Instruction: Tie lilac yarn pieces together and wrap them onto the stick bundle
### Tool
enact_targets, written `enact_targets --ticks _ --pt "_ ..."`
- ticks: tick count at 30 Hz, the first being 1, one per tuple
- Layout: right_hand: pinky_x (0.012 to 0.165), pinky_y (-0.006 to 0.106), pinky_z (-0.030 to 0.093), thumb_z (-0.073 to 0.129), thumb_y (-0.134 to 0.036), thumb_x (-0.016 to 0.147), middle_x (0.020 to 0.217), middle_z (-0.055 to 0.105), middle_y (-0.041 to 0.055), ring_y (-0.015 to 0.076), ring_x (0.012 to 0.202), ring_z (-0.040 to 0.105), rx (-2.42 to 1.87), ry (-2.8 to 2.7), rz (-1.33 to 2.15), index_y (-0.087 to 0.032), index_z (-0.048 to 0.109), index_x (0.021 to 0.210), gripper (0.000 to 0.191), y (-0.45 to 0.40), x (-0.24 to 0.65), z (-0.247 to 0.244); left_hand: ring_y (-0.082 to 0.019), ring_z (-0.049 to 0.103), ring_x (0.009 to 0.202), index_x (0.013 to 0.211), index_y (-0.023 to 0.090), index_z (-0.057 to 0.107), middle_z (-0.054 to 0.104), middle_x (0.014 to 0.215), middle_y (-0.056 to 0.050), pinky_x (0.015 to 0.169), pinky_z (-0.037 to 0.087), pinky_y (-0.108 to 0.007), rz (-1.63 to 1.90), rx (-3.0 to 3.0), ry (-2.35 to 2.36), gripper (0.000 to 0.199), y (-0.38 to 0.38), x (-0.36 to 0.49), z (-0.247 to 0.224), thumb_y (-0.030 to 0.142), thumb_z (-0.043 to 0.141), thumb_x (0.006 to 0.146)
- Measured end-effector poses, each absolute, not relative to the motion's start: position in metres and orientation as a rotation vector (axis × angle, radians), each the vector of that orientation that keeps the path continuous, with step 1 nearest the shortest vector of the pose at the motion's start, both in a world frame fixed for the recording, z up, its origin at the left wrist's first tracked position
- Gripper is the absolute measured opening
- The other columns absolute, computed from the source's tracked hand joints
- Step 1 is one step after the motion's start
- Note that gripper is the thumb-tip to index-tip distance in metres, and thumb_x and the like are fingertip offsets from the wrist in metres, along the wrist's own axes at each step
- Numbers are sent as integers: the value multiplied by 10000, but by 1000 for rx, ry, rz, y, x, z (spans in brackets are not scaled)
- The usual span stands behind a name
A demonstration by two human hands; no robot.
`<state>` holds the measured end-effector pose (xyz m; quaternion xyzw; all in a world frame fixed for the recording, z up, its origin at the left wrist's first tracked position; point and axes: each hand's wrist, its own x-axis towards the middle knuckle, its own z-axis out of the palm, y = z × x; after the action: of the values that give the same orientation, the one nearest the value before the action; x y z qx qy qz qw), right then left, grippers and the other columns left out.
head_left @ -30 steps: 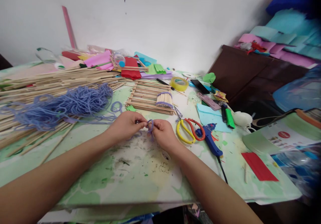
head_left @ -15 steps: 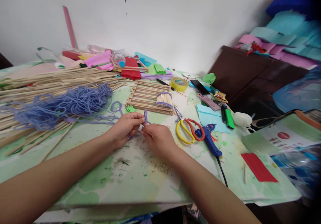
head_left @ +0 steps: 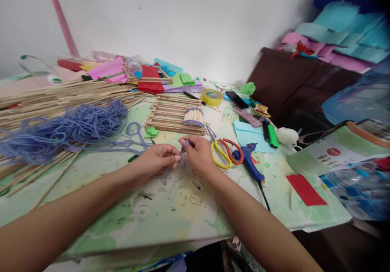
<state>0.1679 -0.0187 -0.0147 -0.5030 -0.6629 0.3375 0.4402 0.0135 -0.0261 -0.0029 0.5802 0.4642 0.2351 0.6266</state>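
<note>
My left hand (head_left: 163, 157) is closed in a pinch on a strand of purple yarn (head_left: 182, 152). Right beside it, my right hand (head_left: 196, 152) pinches the same yarn, and a small twisted bit shows above its fingertips. Loose yarn dangles beneath both hands over the table. A big tangled heap of purple yarn (head_left: 82, 128) lies to the left, with strands trailing toward my left hand. Just beyond the hands rests a flat frame of wooden sticks (head_left: 167, 111). On its right end stands a small drum-shaped piece of short sticks (head_left: 193, 117), banded with purple yarn.
Scissors (head_left: 227, 152) and a blue glue gun (head_left: 252, 164) with a cord lie right of my hands. Long wooden sticks (head_left: 61, 93) cover the left side. Behind are yellow tape (head_left: 211, 96) and a phone (head_left: 237, 100); red paper (head_left: 306, 190) lies near the right edge.
My hands have shifted slightly right relative to the stick frame, and the yarn end now shows above my right fingers instead of my left. The camera view has turned a little to the right.
</note>
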Motion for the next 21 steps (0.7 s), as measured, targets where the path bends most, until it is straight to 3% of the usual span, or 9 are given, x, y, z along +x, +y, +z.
enact_targets --ticks 7,11,15,18,21 --pt "466 189 307 615 -401 736 544 517 -25 58 458 373 -1208 -1168 1381 -137 650 752 267 -12 172 -16 -30 297 331 744 177 554 576 590 31 330 194 -183 469 1411 995 251 -22 7 -4 413 629 708" --pt "563 197 423 638 -432 723 661 556 -2 70 566 473 -1112 -987 1499 -142 634 744 291 -13 171 -15 -54 358 360 764 177 569 590 604 23 364 250 -190 527 1482 1035 237 -19 7 -7 411 595 730" --pt "623 262 485 562 -494 787 751 599 35 103 623 567 -1059 -909 1630 -154 607 822 345 -18 166 -12 -129 526 553 658 174 603 609 589 4 556 392 -229 586 1835 1058 183 -17 7 -3 330 560 743" --pt "528 259 468 457 -579 820 661 589 19 107 505 546 -1047 -939 1738 -165 568 949 447 -21 163 -10 -144 540 581 624 177 611 620 597 0 594 398 -243 584 1931 1061 199 -20 7 1 309 532 751" --pt "398 190 351 355 -642 826 580 570 4 93 414 473 -1100 -1043 1821 -162 541 932 525 -24 163 -8 -144 552 595 623 169 592 633 604 -8 612 406 -243 633 1793 1062 224 -21 8 2 338 533 756"
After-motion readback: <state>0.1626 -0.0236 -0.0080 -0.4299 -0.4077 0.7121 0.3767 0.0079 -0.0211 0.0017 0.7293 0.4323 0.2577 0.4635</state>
